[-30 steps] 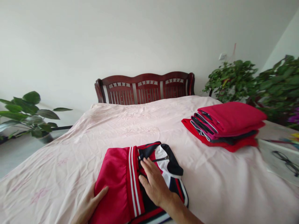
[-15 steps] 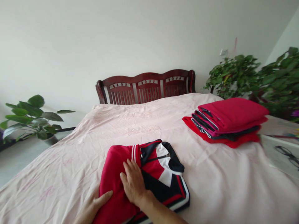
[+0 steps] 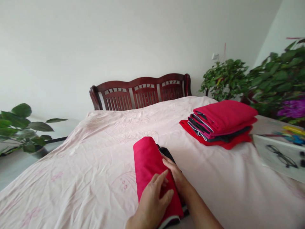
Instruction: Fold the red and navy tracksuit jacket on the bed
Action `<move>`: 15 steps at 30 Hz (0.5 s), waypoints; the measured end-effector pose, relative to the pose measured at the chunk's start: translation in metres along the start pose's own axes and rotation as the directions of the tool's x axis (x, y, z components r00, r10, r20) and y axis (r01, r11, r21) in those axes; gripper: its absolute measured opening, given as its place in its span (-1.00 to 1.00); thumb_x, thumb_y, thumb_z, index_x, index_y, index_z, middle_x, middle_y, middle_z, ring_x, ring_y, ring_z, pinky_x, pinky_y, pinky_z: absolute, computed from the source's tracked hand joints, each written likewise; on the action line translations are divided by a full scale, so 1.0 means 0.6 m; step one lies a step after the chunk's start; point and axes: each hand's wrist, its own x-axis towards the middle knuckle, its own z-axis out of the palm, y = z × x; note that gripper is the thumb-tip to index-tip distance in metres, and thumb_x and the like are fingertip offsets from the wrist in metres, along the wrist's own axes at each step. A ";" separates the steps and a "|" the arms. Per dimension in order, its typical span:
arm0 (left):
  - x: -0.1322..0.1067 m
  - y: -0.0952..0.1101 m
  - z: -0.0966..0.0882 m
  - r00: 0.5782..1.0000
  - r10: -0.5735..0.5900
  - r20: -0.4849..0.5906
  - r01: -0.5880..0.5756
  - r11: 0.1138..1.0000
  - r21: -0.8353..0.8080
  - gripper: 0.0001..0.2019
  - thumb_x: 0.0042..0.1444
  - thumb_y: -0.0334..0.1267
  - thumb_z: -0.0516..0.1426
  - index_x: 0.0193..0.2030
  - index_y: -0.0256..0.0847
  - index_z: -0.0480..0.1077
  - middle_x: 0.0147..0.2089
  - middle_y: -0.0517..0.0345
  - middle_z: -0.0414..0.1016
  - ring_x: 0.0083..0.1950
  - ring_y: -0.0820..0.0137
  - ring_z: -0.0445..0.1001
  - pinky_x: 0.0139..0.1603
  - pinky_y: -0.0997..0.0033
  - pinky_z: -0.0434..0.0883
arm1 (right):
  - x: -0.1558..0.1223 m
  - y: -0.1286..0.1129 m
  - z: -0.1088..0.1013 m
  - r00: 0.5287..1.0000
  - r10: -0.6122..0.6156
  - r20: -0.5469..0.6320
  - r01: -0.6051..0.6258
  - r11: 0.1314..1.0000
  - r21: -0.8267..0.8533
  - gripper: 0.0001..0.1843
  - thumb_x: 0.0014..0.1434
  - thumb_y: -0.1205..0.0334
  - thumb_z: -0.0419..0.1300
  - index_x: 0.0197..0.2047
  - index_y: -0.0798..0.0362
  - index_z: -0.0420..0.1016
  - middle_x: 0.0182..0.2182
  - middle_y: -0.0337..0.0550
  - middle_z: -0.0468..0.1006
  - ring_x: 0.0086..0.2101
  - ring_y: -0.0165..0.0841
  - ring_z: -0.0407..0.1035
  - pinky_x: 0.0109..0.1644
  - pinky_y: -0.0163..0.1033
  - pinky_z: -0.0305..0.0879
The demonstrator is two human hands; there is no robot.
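A red jacket (image 3: 146, 160) lies folded into a narrow bundle on the bed, with its dark collar (image 3: 166, 154) showing along the right side and a white-and-dark trim at the near end. On top of the bundle rests my left hand (image 3: 154, 200), its fingers stretched out and apart. Against the right edge lies my right hand (image 3: 177, 176), fingers extended along the fold and partly hidden by the cloth and the left hand.
A stack of folded clothes (image 3: 221, 122) sits on the pink bedsheet (image 3: 95, 165) to the right. Beyond it are glasses (image 3: 282, 156) on a pale board. A dark wooden headboard (image 3: 140, 92) stands at the back, with potted plants (image 3: 224, 79) on both sides.
The red left part of the jacket has been folded over to the right, covering the dark and white front. Both hands have moved right, and the view has shifted slightly right.
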 end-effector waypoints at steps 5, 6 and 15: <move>-0.023 -0.029 0.023 0.979 0.200 -0.038 -0.173 0.916 0.361 -0.54 0.13 -0.28 0.20 0.20 -0.13 0.46 0.17 -0.05 0.53 0.23 0.03 0.42 0.26 -0.08 0.36 | -0.001 0.011 -0.024 0.990 0.141 -0.005 -0.140 0.982 -0.122 -0.38 -0.03 0.11 0.35 0.13 0.05 0.48 -0.14 -0.10 0.67 -0.06 -0.13 0.54 0.20 0.05 0.31; -0.027 -0.035 0.023 0.967 0.254 -0.007 -0.231 0.889 0.395 -0.57 0.13 -0.28 0.21 0.17 -0.11 0.48 0.15 -0.03 0.56 0.21 0.04 0.44 0.25 -0.06 0.39 | 0.003 0.008 -0.018 0.991 0.133 -0.007 -0.132 0.981 -0.143 -0.38 -0.06 0.14 0.35 0.12 0.05 0.48 -0.16 -0.12 0.68 -0.07 -0.13 0.54 0.19 0.05 0.32; -0.021 -0.066 0.029 0.975 0.212 -0.061 -0.143 0.818 0.558 -0.39 0.26 -0.22 0.10 0.45 0.01 0.13 0.49 0.01 0.12 0.49 0.05 0.08 0.43 -0.24 0.13 | 0.035 -0.051 -0.057 0.976 -0.190 -0.110 0.140 0.925 -0.353 -0.31 -0.05 0.29 0.19 0.21 0.06 0.39 0.04 -0.06 0.60 0.01 -0.16 0.49 0.14 -0.06 0.38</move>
